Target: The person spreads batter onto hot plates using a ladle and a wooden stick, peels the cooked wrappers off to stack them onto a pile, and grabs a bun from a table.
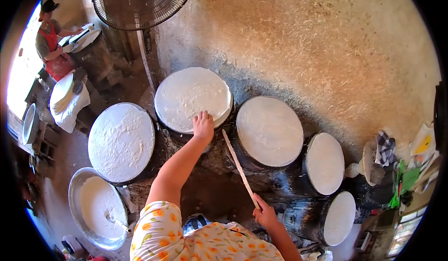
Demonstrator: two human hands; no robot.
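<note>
My left hand (204, 126) reaches to the front edge of a white, wet-looking round sheet (186, 95) on top of a dark drum. Its fingers are slightly apart and rest on the sheet near the rim. Beside the hand, the sheet's right edge looks creased and a little loose. My right hand (267, 214) is closed around the lower end of a long, thin wooden stick (240, 167). The stick slants up and left, its tip close to the gap between two drums. What lies under my left fingers is hidden.
More white-topped drums stand around: one at left (121, 142), several at right (269, 131). A metal basin (72, 200) of white liquid with a ladle (116, 221) is at lower left. A fan (112, 9) stands behind. A person in a red apron (55, 46) works at far left.
</note>
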